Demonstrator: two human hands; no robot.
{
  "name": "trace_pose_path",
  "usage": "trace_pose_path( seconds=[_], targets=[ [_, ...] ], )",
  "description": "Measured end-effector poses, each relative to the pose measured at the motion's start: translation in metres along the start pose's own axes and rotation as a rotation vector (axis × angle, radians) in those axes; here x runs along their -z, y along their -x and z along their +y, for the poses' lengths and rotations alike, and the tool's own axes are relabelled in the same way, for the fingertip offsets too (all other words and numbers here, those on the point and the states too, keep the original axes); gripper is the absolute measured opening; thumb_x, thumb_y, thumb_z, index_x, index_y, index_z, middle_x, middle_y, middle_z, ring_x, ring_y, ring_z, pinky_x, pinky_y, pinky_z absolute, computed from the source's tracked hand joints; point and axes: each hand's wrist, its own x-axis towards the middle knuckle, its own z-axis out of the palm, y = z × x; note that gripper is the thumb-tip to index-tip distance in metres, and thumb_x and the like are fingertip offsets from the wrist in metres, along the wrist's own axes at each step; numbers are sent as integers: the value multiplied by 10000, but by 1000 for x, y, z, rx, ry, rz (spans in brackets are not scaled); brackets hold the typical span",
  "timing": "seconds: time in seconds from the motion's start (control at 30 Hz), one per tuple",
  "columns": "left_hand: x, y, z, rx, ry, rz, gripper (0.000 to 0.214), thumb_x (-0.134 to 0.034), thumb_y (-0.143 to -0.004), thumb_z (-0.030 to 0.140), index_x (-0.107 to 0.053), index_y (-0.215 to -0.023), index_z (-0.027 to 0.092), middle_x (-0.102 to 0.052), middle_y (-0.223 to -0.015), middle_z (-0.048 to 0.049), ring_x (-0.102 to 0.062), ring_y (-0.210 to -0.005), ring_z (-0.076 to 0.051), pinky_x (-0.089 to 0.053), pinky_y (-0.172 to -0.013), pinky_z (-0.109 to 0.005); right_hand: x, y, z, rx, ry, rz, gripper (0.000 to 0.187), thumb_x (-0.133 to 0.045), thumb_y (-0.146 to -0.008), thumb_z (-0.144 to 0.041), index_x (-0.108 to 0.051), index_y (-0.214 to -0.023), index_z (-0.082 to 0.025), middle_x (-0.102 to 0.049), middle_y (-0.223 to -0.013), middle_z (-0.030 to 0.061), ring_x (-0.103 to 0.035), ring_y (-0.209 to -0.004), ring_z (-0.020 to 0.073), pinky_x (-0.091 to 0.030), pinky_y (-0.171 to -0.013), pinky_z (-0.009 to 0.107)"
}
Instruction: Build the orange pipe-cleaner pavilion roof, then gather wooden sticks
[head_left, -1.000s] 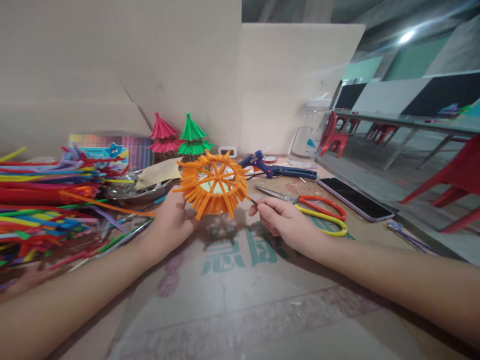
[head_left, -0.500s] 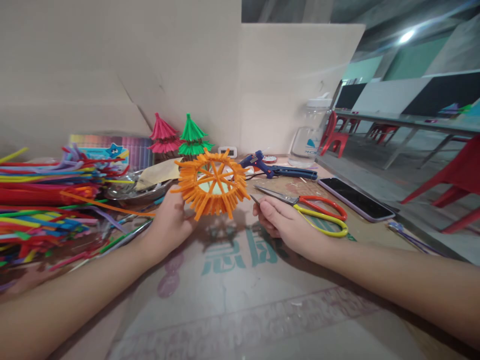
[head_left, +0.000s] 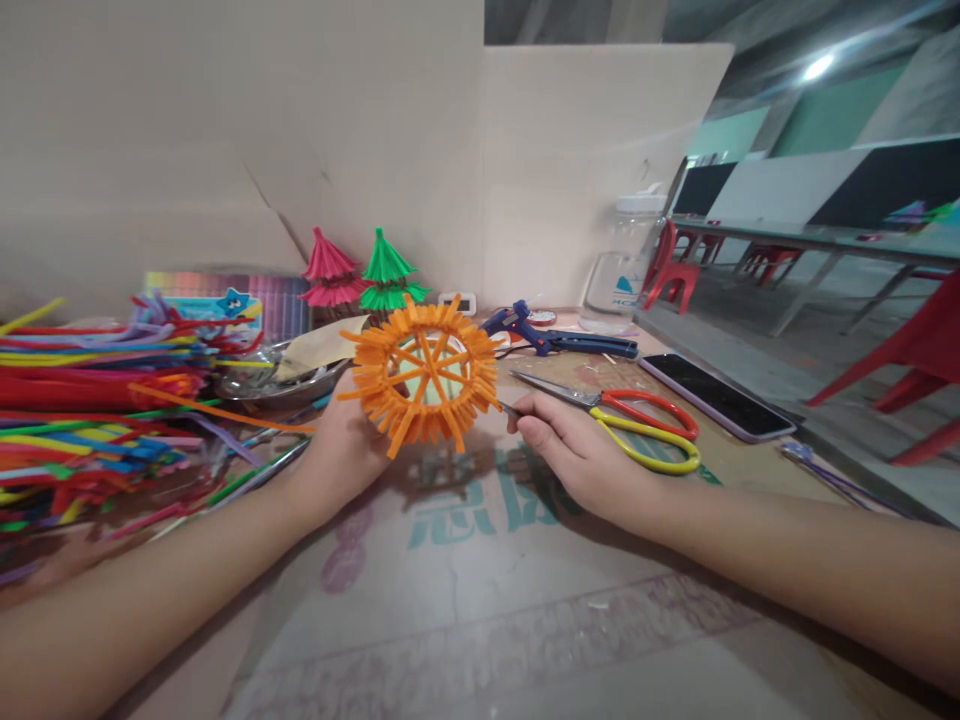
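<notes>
My left hand (head_left: 349, 440) is closed on the lower left of an orange pipe-cleaner wheel (head_left: 433, 362), which has crossed spokes and a fringe of short pieces pointing outward. The wheel is held up above the table, its open side towards me. In my right hand (head_left: 574, 440) is a thin dark tool, pinched between thumb and fingers; most of it is hidden in the grip. Its tip (head_left: 510, 409) reaches the wheel's right edge. Just behind that hand lie scissors (head_left: 649, 425) with one red and one yellow handle.
Bundles of coloured pipe cleaners (head_left: 90, 400) fill the left side. Behind are a metal dish (head_left: 277, 385), pink and green pipe-cleaner trees (head_left: 388, 270), markers (head_left: 285, 305), a blue glue gun (head_left: 525, 325) and a water bottle (head_left: 622, 265). A phone (head_left: 716, 395) lies at the right.
The orange wheel has tilted to face me more, so its spokes show more fully. My right hand has turned slightly, and the tool's tip now meets the wheel's edge.
</notes>
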Motion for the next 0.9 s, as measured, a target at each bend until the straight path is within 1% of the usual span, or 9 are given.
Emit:
trace_pose_path(
  seconds=[0.1, 0.33, 0.47, 0.6, 0.7, 0.8, 0.9],
  targets=[
    [0, 2, -2, 20, -17, 11, 181, -555, -923, 292, -728, -934, 241, -772, -937, -81, -721, -939, -294, -618, -903, -480, 0, -1, 0, -18, 3, 9, 221, -433, -1017, -392, -562, -946, -227, -660, -903, 51, -608, -855, 221, -447, -782, 356],
    [-1, 3, -6, 11, -1, -2, 167, -565, -916, 306, -725, -891, 267, -765, -930, -79, -714, -920, -302, -617, -919, -506, -1, -2, 2, -33, -32, -4, 231, -434, -1011, -406, -568, -958, -225, -668, -924, 58, -622, -894, 234, -455, -817, 371],
    [-1, 3, -5, 11, -8, 2, 178, -560, -927, 329, -720, -899, 257, -763, -925, -90, -715, -915, -305, -626, -899, -511, -1, -2, 1, -38, -40, -10, 228, -437, -1009, -397, -575, -955, -224, -664, -914, 52, -616, -883, 226, -450, -809, 362],
    [-1, 2, -4, 21, -25, 6, 192, -540, -939, 335, -704, -880, 253, -752, -879, -90, -709, -872, -300, -631, -842, -504, -1, -3, 0, -18, -51, 7, 210, -443, -1011, -360, -575, -919, -225, -638, -866, 34, -594, -839, 205, -437, -771, 338],
    [0, 2, -4, 47, -17, -13, 187, -538, -946, 338, -697, -884, 258, -754, -880, -81, -708, -871, -295, -632, -824, -484, -1, -3, 0, 0, -62, 21, 194, -455, -1011, -330, -582, -910, -224, -625, -842, 23, -587, -825, 194, -435, -766, 329],
    [0, 3, -4, 57, -32, -38, 195, -528, -957, 331, -693, -893, 251, -755, -893, -71, -710, -866, -282, -633, -802, -460, -2, -3, 0, -1, -90, 28, 206, -460, -1023, -343, -600, -935, -220, -621, -836, 19, -591, -836, 192, -440, -772, 325],
    [-1, 3, -4, 41, -60, -16, 213, -506, -959, 339, -689, -900, 248, -754, -890, -79, -707, -858, -287, -632, -785, -470, -1, -2, 0, -16, -108, 33, 224, -464, -1028, -367, -610, -964, -210, -626, -854, 25, -591, -847, 193, -440, -783, 327]
  ],
)
